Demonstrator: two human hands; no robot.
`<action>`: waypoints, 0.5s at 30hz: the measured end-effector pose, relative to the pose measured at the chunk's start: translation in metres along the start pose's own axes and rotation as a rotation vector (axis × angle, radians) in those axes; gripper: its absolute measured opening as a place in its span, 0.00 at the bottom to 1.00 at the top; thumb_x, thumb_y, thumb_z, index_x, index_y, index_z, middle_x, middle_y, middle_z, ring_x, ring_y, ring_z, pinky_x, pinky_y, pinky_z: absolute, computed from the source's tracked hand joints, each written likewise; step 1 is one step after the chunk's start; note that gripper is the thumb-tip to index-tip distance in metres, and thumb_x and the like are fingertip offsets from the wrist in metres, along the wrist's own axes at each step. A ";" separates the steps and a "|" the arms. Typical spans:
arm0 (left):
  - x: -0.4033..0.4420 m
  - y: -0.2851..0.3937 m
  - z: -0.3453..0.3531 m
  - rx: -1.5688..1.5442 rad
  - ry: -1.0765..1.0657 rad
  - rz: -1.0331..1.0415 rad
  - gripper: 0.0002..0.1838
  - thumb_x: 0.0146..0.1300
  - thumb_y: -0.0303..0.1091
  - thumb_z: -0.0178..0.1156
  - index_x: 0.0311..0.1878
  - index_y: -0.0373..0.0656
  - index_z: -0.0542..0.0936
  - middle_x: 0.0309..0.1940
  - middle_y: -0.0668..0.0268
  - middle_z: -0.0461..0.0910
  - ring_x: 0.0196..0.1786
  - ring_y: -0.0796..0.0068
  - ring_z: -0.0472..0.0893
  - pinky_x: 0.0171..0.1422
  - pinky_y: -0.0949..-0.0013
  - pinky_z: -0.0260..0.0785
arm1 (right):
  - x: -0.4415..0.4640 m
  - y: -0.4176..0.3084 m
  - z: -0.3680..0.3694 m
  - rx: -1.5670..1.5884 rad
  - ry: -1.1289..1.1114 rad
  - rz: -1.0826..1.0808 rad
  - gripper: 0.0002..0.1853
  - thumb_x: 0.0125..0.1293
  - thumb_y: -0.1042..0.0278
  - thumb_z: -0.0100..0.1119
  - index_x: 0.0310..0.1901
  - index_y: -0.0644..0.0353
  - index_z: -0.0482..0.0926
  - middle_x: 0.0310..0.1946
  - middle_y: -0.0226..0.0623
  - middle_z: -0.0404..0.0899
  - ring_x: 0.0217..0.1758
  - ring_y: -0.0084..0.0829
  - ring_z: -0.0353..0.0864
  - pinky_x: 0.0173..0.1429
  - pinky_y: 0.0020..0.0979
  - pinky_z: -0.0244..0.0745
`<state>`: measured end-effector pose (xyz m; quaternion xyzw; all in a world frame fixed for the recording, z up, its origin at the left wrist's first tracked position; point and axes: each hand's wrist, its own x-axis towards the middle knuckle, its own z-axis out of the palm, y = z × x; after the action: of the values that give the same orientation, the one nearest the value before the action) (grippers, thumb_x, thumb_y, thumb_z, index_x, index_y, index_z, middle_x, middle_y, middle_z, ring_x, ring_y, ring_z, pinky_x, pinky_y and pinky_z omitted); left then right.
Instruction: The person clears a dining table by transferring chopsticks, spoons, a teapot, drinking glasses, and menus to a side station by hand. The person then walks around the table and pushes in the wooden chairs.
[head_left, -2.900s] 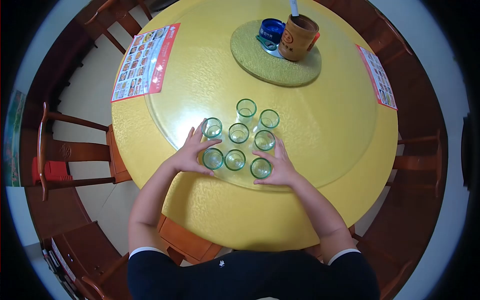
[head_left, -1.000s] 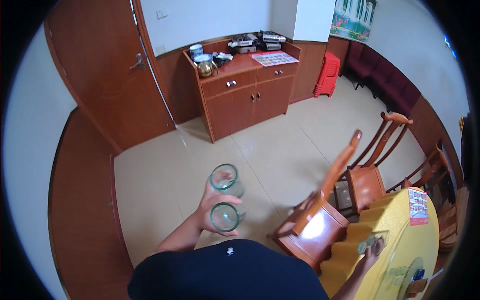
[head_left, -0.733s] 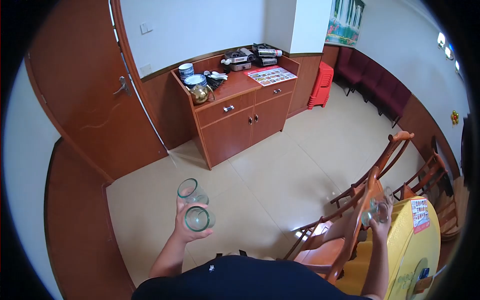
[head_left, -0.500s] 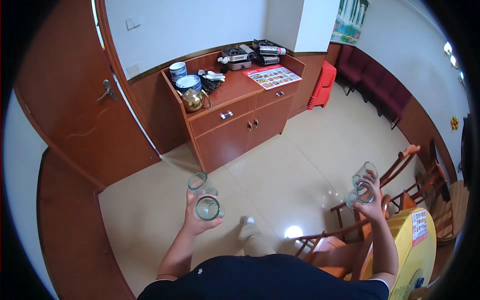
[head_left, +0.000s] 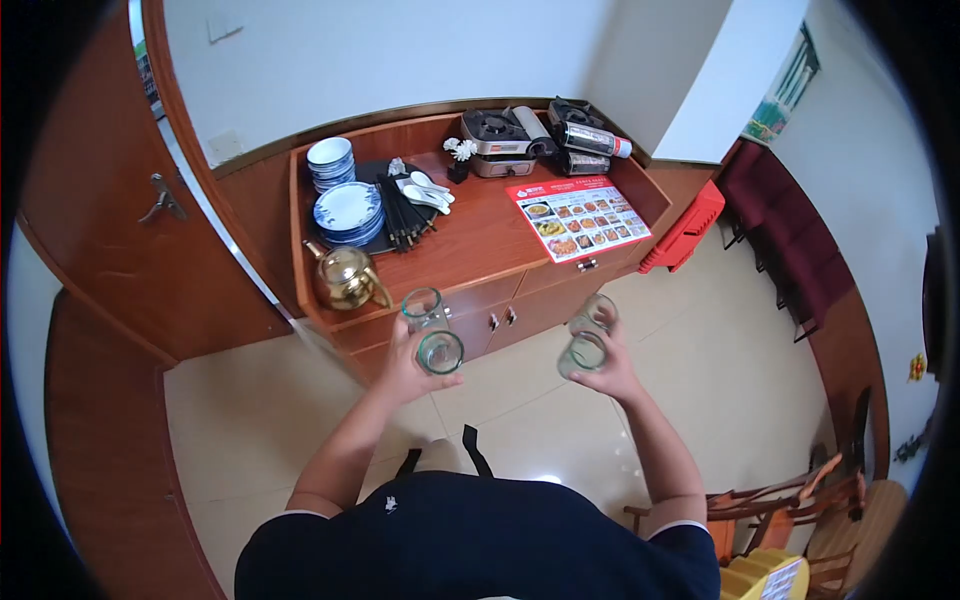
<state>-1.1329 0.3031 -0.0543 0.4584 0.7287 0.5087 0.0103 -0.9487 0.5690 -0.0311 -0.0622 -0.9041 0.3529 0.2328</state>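
Note:
My left hand (head_left: 402, 368) is closed around two clear drinking glasses, a farther glass (head_left: 423, 309) and a nearer glass (head_left: 441, 353) side by side. Two more glasses, one farther (head_left: 596, 314) and one nearer (head_left: 583, 352), are gripped together in my right hand (head_left: 617, 369). Both hands are held in the air in front of a reddish-brown wooden sideboard (head_left: 465, 262), below its top edge in the view. The left hand is nearest to a brass teapot (head_left: 346, 278) at the sideboard's front left corner. A picture menu sheet (head_left: 582, 217) lies on the right side of the top.
Blue-patterned plates (head_left: 348, 207), stacked bowls (head_left: 331, 163), black chopsticks (head_left: 398, 212) and white spoons (head_left: 426, 192) occupy the sideboard's left. Portable gas stoves (head_left: 500, 135) stand at the back. Red stools (head_left: 684, 228) stand beside it; wooden chairs (head_left: 770, 515) are at lower right.
I have come closer to the sideboard, which appears larger. My right hand has swung inward from the far right with its glasses. Both hands still hold their glasses, and the chairs have shifted toward the lower right.

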 end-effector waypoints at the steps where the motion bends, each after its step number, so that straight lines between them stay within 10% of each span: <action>1: 0.022 -0.012 0.008 -0.009 -0.005 -0.014 0.33 0.28 0.49 0.71 0.40 0.43 0.74 0.50 0.53 0.57 0.57 0.54 0.57 0.60 0.59 0.52 | 0.025 0.019 0.008 0.034 -0.010 -0.020 0.31 0.30 0.54 0.70 0.42 0.55 0.74 0.54 0.49 0.51 0.59 0.47 0.53 0.60 0.42 0.52; 15: 0.281 -0.230 0.134 -0.049 -0.023 -0.213 0.35 0.28 0.49 0.71 0.44 0.46 0.73 0.56 0.50 0.51 0.60 0.51 0.54 0.61 0.58 0.53 | 0.309 0.242 0.082 -0.029 -0.282 -0.083 0.32 0.33 0.52 0.70 0.44 0.55 0.73 0.54 0.55 0.53 0.61 0.51 0.50 0.61 0.42 0.52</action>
<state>-1.3818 0.5778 -0.1648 0.3838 0.7606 0.5169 0.0838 -1.2721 0.7841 -0.1289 0.0219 -0.9346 0.3353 0.1170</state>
